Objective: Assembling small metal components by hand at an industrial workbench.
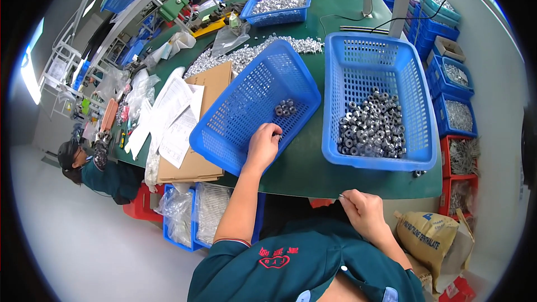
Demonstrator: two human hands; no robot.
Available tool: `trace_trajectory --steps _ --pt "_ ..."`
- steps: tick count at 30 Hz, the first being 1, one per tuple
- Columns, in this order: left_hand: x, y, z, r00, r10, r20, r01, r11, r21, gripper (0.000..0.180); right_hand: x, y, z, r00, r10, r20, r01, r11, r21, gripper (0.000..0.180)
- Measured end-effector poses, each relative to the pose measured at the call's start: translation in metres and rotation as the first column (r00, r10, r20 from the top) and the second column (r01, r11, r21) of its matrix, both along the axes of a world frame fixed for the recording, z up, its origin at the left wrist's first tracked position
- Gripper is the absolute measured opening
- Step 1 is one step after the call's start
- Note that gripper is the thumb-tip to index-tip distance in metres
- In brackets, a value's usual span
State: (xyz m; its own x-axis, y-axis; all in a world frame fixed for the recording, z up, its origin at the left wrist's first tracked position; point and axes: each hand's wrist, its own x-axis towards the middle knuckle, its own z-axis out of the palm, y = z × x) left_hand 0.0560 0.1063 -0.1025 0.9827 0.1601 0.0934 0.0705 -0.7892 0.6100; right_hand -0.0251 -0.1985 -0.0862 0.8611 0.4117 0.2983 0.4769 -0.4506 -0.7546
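Note:
My left hand [262, 146] reaches into the tilted blue basket [235, 114] on the left. Its fingers are curled together by the basket's near wall, and a small dark bit shows at the fingertips, too small to name. Just beyond it, a small cluster of round metal parts with center holes [286, 107] lies on the basket floor. My right hand [363, 212] is closed in a pinch in front of the table's near edge. A thin, shiny metal tip pokes out from its thumb and forefinger; the rest is hidden. Beside it, the right blue basket [334, 86] holds many similar metal parts [373, 127].
Silvery small parts [246, 56] are heaped behind the left basket. Papers [178, 128] lie on cardboard [218, 81] at left. A few loose parts [418, 173] sit outside the right basket. Stacked bins [458, 113] and a sack [428, 234] stand at right. Another person [100, 173] works far left.

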Motion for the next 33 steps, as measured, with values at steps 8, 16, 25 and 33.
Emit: trace_trajectory --steps 8,16,25,33 --pt "-0.007 0.012 -0.014 0.997 -0.016 0.072 0.016 1.0 -0.002 0.023 -0.001 0.003 -0.001 1.0 0.007 -0.008 -0.007 1.0 0.011 0.008" --pt "-0.015 0.004 -0.013 0.997 0.025 0.073 -0.025 1.0 -0.011 0.019 -0.001 0.005 0.0 1.0 0.007 -0.019 -0.007 1.0 0.015 0.008" --pt "-0.031 -0.002 -0.01 0.991 0.085 0.104 -0.067 0.983 -0.169 0.024 -0.003 0.008 0.001 0.999 0.026 -0.029 -0.025 0.999 0.034 0.008" --pt "-0.072 -0.044 0.019 0.986 -0.158 0.047 0.05 0.015 -0.999 0.018 0.01 0.018 0.031 0.995 0.087 0.047 -0.092 0.99 0.111 0.008"
